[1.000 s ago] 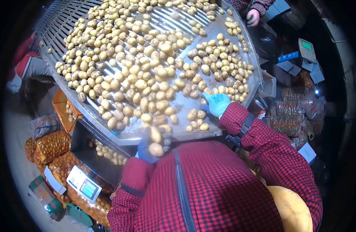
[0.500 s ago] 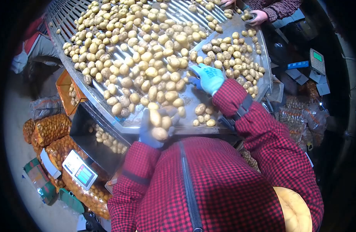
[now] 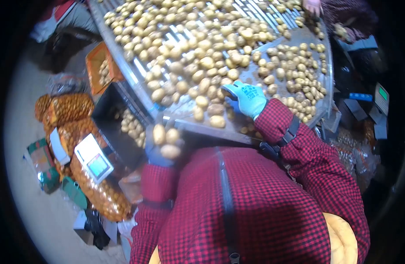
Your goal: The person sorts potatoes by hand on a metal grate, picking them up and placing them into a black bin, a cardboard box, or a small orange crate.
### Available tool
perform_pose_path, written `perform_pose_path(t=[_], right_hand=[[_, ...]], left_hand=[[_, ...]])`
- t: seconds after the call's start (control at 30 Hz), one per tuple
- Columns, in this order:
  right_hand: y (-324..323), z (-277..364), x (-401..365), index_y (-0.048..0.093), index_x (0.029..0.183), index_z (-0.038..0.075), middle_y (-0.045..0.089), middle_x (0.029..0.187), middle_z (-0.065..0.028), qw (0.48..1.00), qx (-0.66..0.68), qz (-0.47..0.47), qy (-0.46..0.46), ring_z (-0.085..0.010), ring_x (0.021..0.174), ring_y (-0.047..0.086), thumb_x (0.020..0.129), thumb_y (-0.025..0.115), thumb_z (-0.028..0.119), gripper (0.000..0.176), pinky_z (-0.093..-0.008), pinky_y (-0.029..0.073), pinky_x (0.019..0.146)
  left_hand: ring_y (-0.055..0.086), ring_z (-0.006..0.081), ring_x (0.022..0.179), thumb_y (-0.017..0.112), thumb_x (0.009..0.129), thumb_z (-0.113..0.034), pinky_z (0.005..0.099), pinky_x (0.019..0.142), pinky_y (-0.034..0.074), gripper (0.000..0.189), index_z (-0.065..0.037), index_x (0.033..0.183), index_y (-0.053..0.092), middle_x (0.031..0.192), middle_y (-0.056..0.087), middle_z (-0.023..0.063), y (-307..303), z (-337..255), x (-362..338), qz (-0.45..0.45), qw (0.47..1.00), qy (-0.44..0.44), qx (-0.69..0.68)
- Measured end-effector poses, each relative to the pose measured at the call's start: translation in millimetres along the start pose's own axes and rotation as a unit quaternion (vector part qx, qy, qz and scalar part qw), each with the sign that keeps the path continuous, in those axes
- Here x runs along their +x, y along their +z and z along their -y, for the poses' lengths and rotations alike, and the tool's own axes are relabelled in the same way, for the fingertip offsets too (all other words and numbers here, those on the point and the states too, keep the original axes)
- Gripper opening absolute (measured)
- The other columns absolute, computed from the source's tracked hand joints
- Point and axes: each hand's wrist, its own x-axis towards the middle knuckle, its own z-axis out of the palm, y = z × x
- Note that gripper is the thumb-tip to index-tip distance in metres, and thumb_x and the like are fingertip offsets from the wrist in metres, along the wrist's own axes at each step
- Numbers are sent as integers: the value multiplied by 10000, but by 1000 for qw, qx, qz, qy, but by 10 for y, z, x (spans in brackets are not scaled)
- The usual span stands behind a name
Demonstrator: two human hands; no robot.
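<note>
Blue gloves on both hands, bare metal table point(image 3: 178, 115) in front, potatoes all over it. Left hand point(image 3: 156, 158), left of centre in the frame, is palm up just off the table's near edge, cradling at least three potatoes point(image 3: 170, 152); fingers mostly behind them and blurred, so can't say how tightly they curl. Right hand point(image 3: 248, 97), right of centre, is back up over the near end of the big heap point(image 3: 207, 63), fingers bent down among the potatoes — can't tell if it has one gripped, the glove hides the tips. Big heap runs from the middle to the top of the frame, partly over metal bars; smaller heap point(image 3: 293, 74) sits right of it on flat metal. More potatoes lie in the black bin point(image 3: 110, 105) at centre left, below the orange crate point(image 3: 91, 72). Another person's hand point(image 3: 313, 6), pink-gloved, is at the upper right. Handling: I'd expect each one light, stiff, rounded, smooth enough to roll; skin probably scuffs or bruises if dropped. Best hold looks like fingers and thumb round the fattest part — for several at once, a cupped palm, since a stack that loose could shed the top one.
</note>
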Motion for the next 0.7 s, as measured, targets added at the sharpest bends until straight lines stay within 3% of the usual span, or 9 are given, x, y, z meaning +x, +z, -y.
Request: perform_pose_path(t=[0.2, 0.33, 0.43, 0.47, 0.53, 0.57, 0.63, 0.67, 0.7], right_hand=[[181, 192, 141, 510, 1388, 191, 623, 1237, -185, 998, -39, 42, 17, -378, 1038, 654, 864, 666, 358, 572, -481, 526, 871], [238, -62, 146, 585, 1335, 207, 695, 1109, -127, 992, 105, 55, 52, -277, 945, 686, 837, 745, 286, 529, -390, 535, 821], [116, -246, 37, 596, 1324, 163, 706, 1023, -111, 932, 310, 83, 171, -208, 893, 669, 834, 756, 279, 528, -335, 534, 802], [50, -256, -25, 602, 1313, 129, 704, 1011, -93, 907, 367, 75, 194, -183, 882, 661, 838, 759, 273, 520, -310, 530, 784], [-111, -182, -162, 614, 1290, 60, 700, 986, -59, 842, 484, 56, 231, -134, 859, 645, 846, 764, 262, 511, -261, 523, 748], [-128, -99, -218, 657, 1154, 2, 659, 905, -2, 820, 525, 11, 229, -91, 759, 591, 880, 719, 265, 385, -228, 482, 656], [-120, -266, -275, 633, 1163, 20, 655, 924, 0, 806, 541, 81, 225, -88, 829, 592, 896, 699, 286, 383, -239, 489, 705], [-81, -319, -258, 621, 1168, 30, 653, 933, 2, 798, 550, 115, 218, -86, 864, 593, 903, 689, 296, 381, -244, 492, 730], [5, -297, -307, 629, 1103, 51, 625, 910, 15, 749, 606, 99, 250, -92, 863, 569, 920, 651, 311, 319, -257, 492, 740]], left_hand=[[435, 447, 1295, 460, 966, -574, 495, 791, 538, 635, -242, 1497, 359, 1539, 362, 137, 20, -35, -105, 69, 995, 8, -71], [434, 445, 1303, 467, 964, -579, 462, 805, 541, 656, -171, 1473, 404, 1529, 371, 169, -276, -153, -147, 109, 990, 7, -89], [431, 443, 1314, 471, 968, -562, 454, 813, 546, 653, -114, 1443, 447, 1524, 373, 190, -542, -359, -221, 168, 979, 6, -116], [430, 442, 1318, 475, 969, -554, 456, 814, 549, 650, -97, 1430, 463, 1525, 371, 197, -607, -461, -271, 160, 979, 26, -126], [428, 431, 1327, 503, 965, -520, 470, 849, 550, 637, -112, 1450, 434, 1524, 372, 201, -646, -727, -300, -25, 984, 112, -134], [454, 421, 1305, 512, 965, -513, 470, 888, 550, 628, -116, 1445, 431, 1492, 401, 211, -664, -858, -273, -34, 984, 125, -123], [497, 420, 1265, 531, 970, -473, 469, 934, 549, 606, -131, 1453, 405, 1457, 433, 222, -865, -1216, -188, -27, 983, 126, -134], [503, 408, 1263, 554, 966, -439, 451, 924, 553, 572, -123, 1422, 414, 1439, 453, 222, -871, -1318, -112, -109, 970, 182, -115], [515, 401, 1248, 566, 965, -413, 439, 915, 558, 525, -113, 1380, 446, 1420, 471, 226, -960, -1446, -48, -126, 967, 199, -93]])
